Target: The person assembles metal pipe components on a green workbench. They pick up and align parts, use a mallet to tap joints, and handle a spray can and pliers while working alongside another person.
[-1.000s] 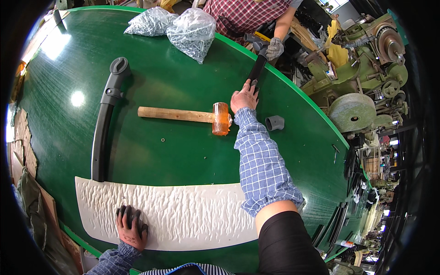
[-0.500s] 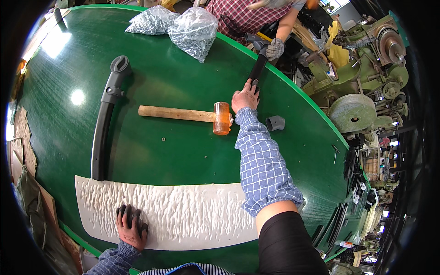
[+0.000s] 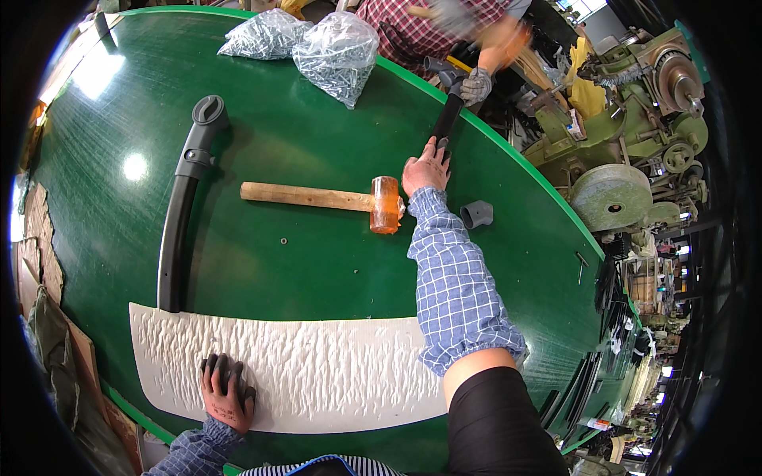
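My left hand (image 3: 225, 394), in a dark-fingered glove, lies with fingers spread on a white rippled mat (image 3: 333, 373) at the near edge of the table. My right arm reaches far forward, and my right hand (image 3: 426, 168) grips the near end of a black tube (image 3: 447, 120). A co-worker's gloved hand (image 3: 476, 87) holds the far end by its grey fitting (image 3: 451, 77). Left of my right hand lies an orange-headed mallet (image 3: 384, 205) with a wooden handle. A loose grey elbow fitting (image 3: 477, 214) sits to the right of my forearm.
A curved black and grey handle (image 3: 178, 230) lies at left, its lower end by the mat. Two clear bags of screws (image 3: 335, 55) sit at the far edge of the green table (image 3: 317, 278). A green machine (image 3: 627, 143) stands beyond the right edge.
The co-worker's other arm has swung down and left, blurred, above the held tube, with a wooden handle showing. My hands and the things on the table stay in place.
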A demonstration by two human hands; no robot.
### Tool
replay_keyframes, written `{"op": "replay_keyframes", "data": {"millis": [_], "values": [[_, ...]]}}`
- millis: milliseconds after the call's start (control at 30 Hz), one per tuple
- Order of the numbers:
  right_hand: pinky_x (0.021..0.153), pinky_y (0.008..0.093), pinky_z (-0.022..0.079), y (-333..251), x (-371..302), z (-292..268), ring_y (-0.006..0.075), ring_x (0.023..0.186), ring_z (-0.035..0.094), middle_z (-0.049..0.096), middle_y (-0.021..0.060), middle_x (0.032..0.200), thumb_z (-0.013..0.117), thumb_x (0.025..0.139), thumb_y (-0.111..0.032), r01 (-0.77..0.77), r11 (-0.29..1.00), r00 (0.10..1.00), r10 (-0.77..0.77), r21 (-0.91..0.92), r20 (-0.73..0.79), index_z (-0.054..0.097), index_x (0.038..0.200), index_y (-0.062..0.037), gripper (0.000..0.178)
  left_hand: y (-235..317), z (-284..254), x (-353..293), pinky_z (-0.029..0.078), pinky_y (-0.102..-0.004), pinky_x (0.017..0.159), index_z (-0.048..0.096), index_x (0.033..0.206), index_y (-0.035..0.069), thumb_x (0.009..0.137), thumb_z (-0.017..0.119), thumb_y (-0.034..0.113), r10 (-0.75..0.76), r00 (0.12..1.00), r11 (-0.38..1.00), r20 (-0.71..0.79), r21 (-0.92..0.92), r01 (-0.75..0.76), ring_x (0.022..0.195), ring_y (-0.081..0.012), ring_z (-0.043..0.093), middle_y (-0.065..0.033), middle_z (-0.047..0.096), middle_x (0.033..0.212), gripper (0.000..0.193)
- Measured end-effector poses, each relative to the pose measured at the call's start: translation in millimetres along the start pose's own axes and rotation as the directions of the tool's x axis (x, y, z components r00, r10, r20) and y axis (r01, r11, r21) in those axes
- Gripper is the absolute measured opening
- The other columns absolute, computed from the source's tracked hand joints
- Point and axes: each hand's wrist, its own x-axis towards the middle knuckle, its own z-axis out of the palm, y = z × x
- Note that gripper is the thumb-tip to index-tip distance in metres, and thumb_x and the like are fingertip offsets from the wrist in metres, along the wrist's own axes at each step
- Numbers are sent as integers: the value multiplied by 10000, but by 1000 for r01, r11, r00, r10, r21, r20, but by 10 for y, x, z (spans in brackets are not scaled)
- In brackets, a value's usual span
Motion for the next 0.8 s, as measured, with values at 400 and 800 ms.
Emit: {"op": "replay_keyframes", "data": {"millis": [400,800], "values": [[1197,532,268,23,5,40,359,1482,266,191,132,1646,386,991,-277,15,1000,999,-15,15,-35,151,1599,-118,671,-16,18,-18,234,-640,1164,570,1315,28,758,623,159,-16,1000,1000,11,6,16,1395,-508,313,-253,397,1459,575],[1190,531,282,39,14,58,356,1469,298,237,144,1625,395,990,-280,-2,1000,1000,2,25,-31,154,1597,-112,674,-25,17,-22,229,-631,1174,571,1312,23,758,617,164,-15,1000,1000,21,15,15,1396,-503,313,-255,397,1456,573]]}}
